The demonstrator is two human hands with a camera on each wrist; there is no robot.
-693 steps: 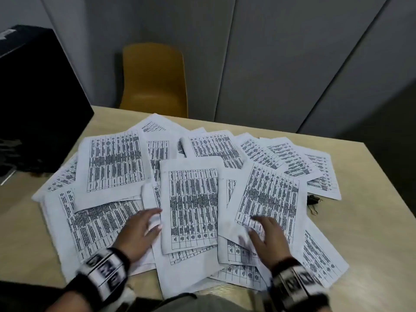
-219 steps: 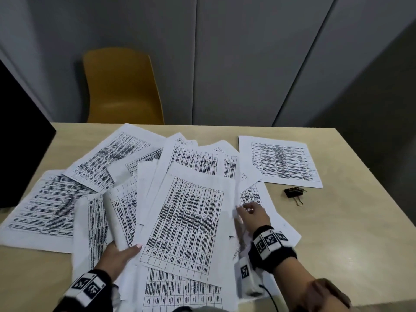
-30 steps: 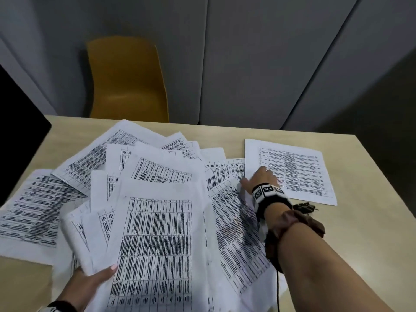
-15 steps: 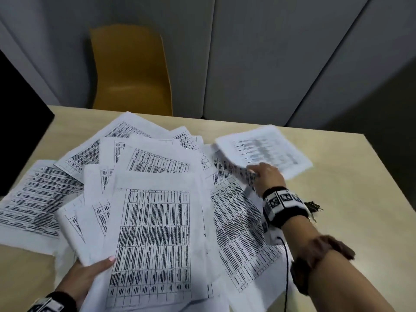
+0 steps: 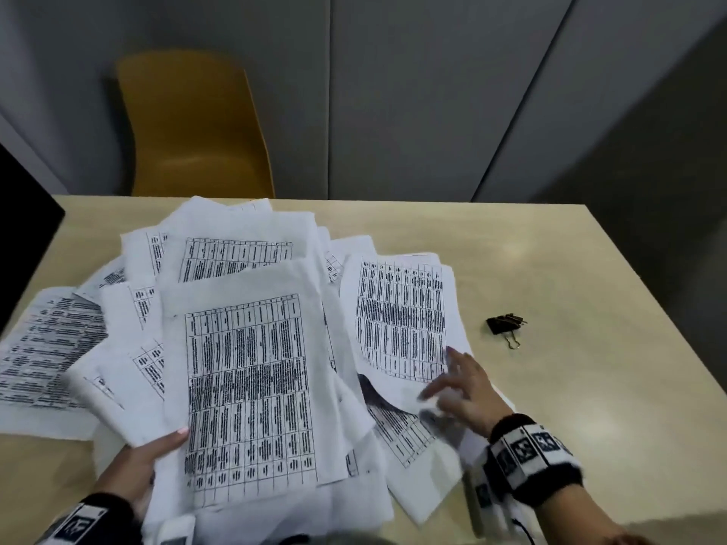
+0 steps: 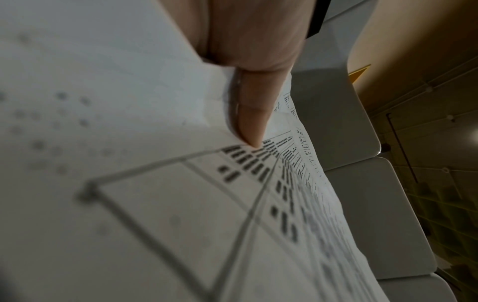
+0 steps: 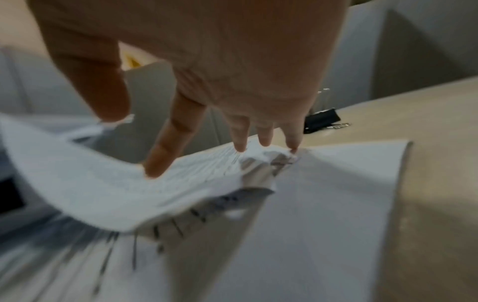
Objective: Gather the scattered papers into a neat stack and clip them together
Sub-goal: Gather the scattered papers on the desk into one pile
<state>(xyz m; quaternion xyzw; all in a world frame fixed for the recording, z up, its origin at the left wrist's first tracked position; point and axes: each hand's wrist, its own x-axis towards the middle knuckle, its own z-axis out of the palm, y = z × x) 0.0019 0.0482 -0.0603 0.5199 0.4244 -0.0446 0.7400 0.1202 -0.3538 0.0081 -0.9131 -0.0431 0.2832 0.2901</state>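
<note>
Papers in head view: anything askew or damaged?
Yes. The papers lie fanned at mixed angles, not squared. The sheet under the right hand is bowed up, and its near edge looks crumpled at the fingertips. The binder clip lies unused on the table.

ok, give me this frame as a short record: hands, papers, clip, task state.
left hand: grips the near edge of the gathered white printed sheets, thumb on top
right hand: fingers spread, pressing on a curled printed sheet at the pile's right
black binder clip: on the beige wooden table, right of the papers, untouched
loose sheets: fanned out at left, not squared
task state: gathering; not yet clipped
</note>
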